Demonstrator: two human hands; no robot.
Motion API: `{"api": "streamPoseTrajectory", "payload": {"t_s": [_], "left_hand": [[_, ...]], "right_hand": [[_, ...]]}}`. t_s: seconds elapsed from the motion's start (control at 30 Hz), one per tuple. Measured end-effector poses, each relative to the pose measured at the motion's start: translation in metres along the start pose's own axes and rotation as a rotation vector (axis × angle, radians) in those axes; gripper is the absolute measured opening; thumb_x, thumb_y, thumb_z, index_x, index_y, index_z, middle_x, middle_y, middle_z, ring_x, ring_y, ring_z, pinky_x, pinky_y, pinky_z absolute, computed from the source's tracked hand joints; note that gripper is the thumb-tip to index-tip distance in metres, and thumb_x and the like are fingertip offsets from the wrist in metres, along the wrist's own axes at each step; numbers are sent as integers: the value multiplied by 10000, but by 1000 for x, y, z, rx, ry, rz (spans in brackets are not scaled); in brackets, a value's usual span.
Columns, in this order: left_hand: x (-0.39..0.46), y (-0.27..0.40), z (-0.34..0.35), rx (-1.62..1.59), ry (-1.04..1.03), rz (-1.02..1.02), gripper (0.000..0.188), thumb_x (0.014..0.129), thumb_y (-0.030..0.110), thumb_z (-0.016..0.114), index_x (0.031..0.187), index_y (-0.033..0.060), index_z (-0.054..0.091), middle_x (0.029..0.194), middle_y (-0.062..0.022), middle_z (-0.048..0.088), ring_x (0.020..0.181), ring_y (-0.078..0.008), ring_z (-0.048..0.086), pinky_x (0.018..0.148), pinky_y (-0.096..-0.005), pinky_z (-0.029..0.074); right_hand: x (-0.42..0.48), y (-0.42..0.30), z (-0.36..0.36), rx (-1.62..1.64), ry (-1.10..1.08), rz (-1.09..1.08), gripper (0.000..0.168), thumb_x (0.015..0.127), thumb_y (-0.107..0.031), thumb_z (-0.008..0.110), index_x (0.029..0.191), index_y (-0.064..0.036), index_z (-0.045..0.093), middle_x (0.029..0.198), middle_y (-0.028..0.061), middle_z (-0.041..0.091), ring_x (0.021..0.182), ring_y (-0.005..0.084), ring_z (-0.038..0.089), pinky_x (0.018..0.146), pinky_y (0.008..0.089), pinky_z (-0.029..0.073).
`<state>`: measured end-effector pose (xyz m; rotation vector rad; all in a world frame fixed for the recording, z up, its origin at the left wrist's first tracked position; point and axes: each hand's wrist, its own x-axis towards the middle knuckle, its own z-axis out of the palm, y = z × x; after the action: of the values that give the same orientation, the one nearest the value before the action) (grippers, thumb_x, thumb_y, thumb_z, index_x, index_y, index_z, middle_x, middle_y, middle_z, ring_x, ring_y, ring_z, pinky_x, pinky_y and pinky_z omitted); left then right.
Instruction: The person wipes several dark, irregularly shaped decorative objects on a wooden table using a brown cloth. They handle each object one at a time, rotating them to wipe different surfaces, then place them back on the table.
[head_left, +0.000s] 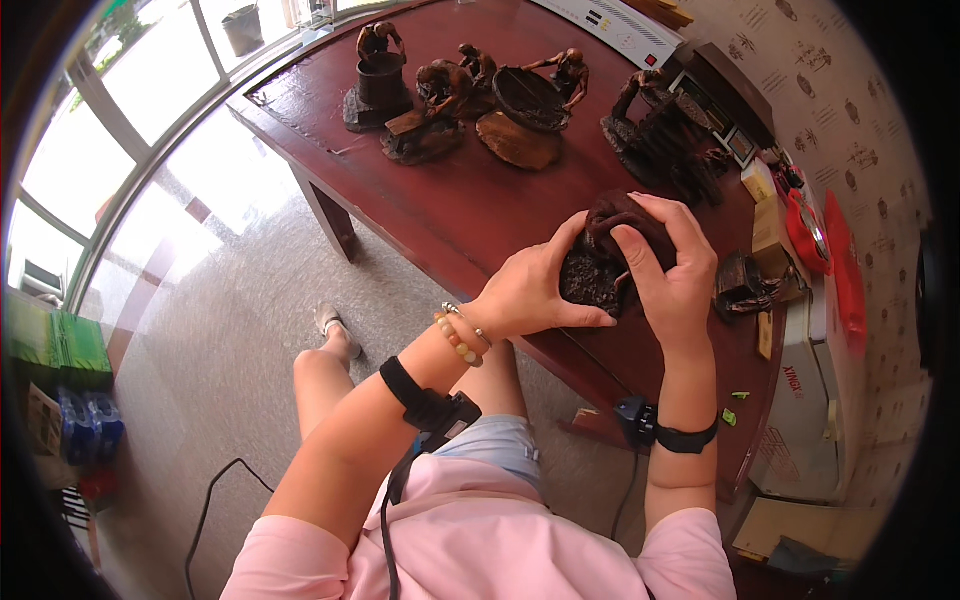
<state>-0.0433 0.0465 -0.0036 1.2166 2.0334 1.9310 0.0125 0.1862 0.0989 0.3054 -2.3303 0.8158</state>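
Close to the table's near edge, a dark, rough-textured figurine (589, 279) is between my two hands. My left hand (525, 289) grips its left side, thumb low and fingers near the top. A dark brown cloth (626, 214) covers the upper part of the figurine. Bunched under the fingers and thumb of my right hand (675, 259), the cloth is pressed against the piece. Much of the figurine's shape is hidden by the cloth and my fingers. I cannot tell whether its base touches the tabletop.
Several dark figurines stand on the red-brown table (450, 202): one with a vat (381, 82), one with a large round tray (531, 101), a tall group (660, 127) and a smaller piece (742, 283). A white appliance (611, 30) and boxes (772, 225) line the wall side.
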Motion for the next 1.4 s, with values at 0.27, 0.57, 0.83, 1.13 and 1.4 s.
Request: {"api": "streamPoseTrajectory", "payload": {"t_s": [0.27,0.57,0.83,1.13,1.4], "left_hand": [[1,4,-4,74,-68,-99,1070,606,400,888,1418,14,307,1111,-212,630,1016,-371,634,874,-392,493],[2,4,-1,-10,-47,-43,1014,633,346,884,1421,65,311,1133,-186,629,1029,-353,637,873,-387,501],[3,5,-1,-3,-48,-29,1019,643,302,893,1428,53,292,1143,-172,634,1053,-260,643,922,-348,480],[1,5,-5,24,-69,-66,1016,648,301,890,1436,73,291,1138,-163,640,1065,-256,642,923,-351,480],[1,3,-2,-24,-40,-22,1025,632,351,886,1427,68,305,1165,-193,621,1063,-352,631,894,-389,501]], "right_hand": [[3,-3,7,-194,131,83,211,929,-236,618,837,-46,620,734,121,619,635,339,599,540,394,457],[18,11,-20,271,-152,373,334,990,-293,543,984,23,652,698,68,599,655,114,554,621,294,443],[4,31,-26,580,-32,546,388,1007,-292,521,1175,43,621,1040,25,656,978,88,568,885,226,434],[-54,65,-57,1038,528,944,449,1020,-379,428,1312,-55,534,1312,63,577,1191,232,553,1044,386,416],[-36,17,-26,1014,458,576,518,1021,-429,408,1343,-32,489,1346,90,540,1226,228,522,1062,386,385]]}}
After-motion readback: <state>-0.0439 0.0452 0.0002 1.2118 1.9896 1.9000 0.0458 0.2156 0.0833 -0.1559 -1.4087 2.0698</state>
